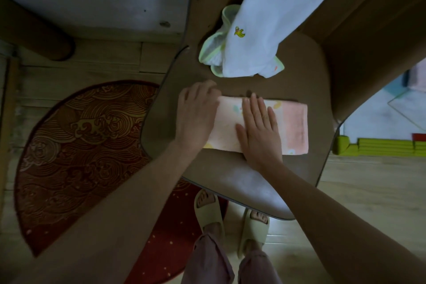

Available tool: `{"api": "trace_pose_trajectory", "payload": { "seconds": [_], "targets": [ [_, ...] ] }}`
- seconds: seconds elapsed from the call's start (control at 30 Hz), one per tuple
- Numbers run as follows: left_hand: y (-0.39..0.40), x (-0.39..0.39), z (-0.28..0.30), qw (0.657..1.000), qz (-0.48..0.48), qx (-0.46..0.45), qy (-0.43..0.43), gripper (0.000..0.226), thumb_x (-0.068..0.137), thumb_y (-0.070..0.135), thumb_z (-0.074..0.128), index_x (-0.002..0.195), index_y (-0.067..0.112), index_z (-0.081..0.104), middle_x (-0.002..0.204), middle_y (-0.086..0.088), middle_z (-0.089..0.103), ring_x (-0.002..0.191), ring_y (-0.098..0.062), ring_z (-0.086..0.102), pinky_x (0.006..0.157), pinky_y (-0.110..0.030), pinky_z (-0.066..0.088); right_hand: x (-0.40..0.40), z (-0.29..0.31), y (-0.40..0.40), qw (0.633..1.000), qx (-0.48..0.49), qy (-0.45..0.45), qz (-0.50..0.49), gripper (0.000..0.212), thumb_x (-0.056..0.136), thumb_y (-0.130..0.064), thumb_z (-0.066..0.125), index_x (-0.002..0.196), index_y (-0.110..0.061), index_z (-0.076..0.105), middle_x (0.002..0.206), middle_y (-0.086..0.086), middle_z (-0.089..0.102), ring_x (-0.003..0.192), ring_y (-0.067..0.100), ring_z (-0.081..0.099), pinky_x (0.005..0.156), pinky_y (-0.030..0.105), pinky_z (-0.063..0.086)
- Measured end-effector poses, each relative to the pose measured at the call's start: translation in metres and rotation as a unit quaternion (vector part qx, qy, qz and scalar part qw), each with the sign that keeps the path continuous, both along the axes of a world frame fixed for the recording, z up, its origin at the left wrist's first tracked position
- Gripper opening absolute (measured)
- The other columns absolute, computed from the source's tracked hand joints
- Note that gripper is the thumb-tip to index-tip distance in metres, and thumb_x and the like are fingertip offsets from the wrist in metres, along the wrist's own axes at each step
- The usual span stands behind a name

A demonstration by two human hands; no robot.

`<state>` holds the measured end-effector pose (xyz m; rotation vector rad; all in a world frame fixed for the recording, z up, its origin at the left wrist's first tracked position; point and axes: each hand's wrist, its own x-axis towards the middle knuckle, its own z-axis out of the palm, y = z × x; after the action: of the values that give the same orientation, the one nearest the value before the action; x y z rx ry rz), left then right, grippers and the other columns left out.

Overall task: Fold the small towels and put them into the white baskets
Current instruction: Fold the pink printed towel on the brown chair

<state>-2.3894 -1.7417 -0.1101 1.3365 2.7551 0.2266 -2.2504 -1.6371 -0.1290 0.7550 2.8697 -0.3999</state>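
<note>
Pressing flat on the pink towel (265, 122), right hand (259, 131) lies open; left hand (196, 117) grips its end.

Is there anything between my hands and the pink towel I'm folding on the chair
Nothing visible. The right hand lies flat on the pink towel, and the left hand holds its left end. No white basket is in view.

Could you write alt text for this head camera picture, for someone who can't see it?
Seen from above, a person's right hand presses flat on a folded pink towel on a brown table, while the left hand holds its left end. More white towels lie heaped beyond.
</note>
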Motion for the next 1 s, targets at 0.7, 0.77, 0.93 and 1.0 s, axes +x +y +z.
{"api": "trace_pose_trajectory", "payload": {
  "seconds": [0.7,0.77,0.93,1.0],
  "targets": [
    [-0.004,0.043,0.022,0.768,0.48,0.162,-0.392,0.047,0.098,0.044,0.045,0.121,0.003,0.049,0.114,-0.012,0.059,0.092,-0.023,0.058,0.065,-0.028,0.046,0.018,0.003,0.006,1.0,0.006,-0.025,-0.018,0.055,0.103,-0.028,0.025,0.155,-0.02,0.005,0.162,0.005,-0.002,0.149,0.022,-0.007,0.121,0.042,-0.001],
    [0.002,0.039,0.023,0.786,0.447,0.124,-0.409,0.053,0.098,0.048,0.041,0.118,0.0,0.054,0.11,-0.013,0.062,0.096,-0.027,0.06,0.069,-0.03,0.044,0.017,0.003,0.005,0.999,0.006,-0.031,-0.014,0.056,0.103,-0.031,0.022,0.155,-0.021,0.003,0.162,0.006,-0.003,0.149,0.023,-0.008,0.121,0.044,0.0],
    [-0.004,0.023,0.028,0.737,0.39,0.226,-0.505,0.037,0.096,0.048,0.048,0.095,0.014,0.063,0.091,-0.003,0.068,0.083,-0.017,0.065,0.071,-0.034,0.054,0.012,0.002,-0.004,0.999,0.015,-0.035,-0.025,0.058,0.102,-0.043,0.019,0.155,-0.023,0.006,0.162,0.008,-0.001,0.149,0.027,-0.005,0.121,0.045,0.0],
    [-0.016,0.018,0.025,0.713,0.397,0.271,-0.511,0.025,0.095,0.045,0.051,0.09,0.025,0.065,0.086,0.007,0.069,0.074,-0.006,0.066,0.061,-0.022,0.052,0.006,0.0,-0.01,0.999,0.01,-0.033,-0.022,0.061,0.1,-0.048,0.022,0.155,-0.024,0.008,0.162,0.007,-0.001,0.149,0.027,-0.005,0.12,0.044,-0.001]
  ]
}}
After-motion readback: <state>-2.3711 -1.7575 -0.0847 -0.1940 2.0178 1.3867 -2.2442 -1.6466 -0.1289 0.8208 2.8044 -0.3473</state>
